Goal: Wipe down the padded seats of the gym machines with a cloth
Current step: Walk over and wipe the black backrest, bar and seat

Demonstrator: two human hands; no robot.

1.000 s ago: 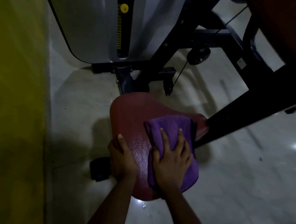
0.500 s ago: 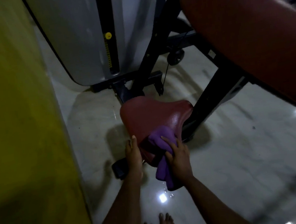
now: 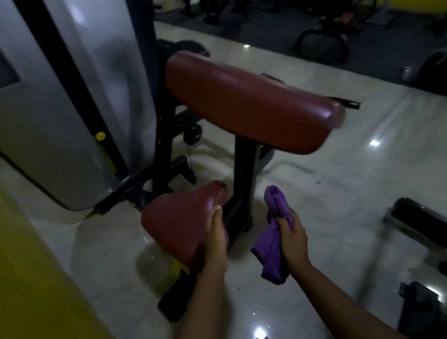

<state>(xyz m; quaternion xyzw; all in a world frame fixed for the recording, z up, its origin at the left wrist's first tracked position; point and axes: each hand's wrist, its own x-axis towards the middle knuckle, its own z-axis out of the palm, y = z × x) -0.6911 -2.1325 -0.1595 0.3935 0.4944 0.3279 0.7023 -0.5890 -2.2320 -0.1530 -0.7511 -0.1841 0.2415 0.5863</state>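
Cloth (image 3: 274, 248) has left the seat (image 3: 178, 220), bunched in right hand (image 3: 292, 238); left hand (image 3: 215, 238) flat on seat's right edge.

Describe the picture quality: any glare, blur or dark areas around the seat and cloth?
Head view: dim, with glare spots on the glossy floor; motion blur smears the right edge and the far machines; the red seat under the left hand and the purple cloth in the right hand look sharper.

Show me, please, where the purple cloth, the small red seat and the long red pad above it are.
purple cloth (image 3: 272, 254), head view, on its hanging lower fold.
small red seat (image 3: 175, 224), head view, on its bare top surface.
long red pad (image 3: 244, 101), head view, on the middle of its top.
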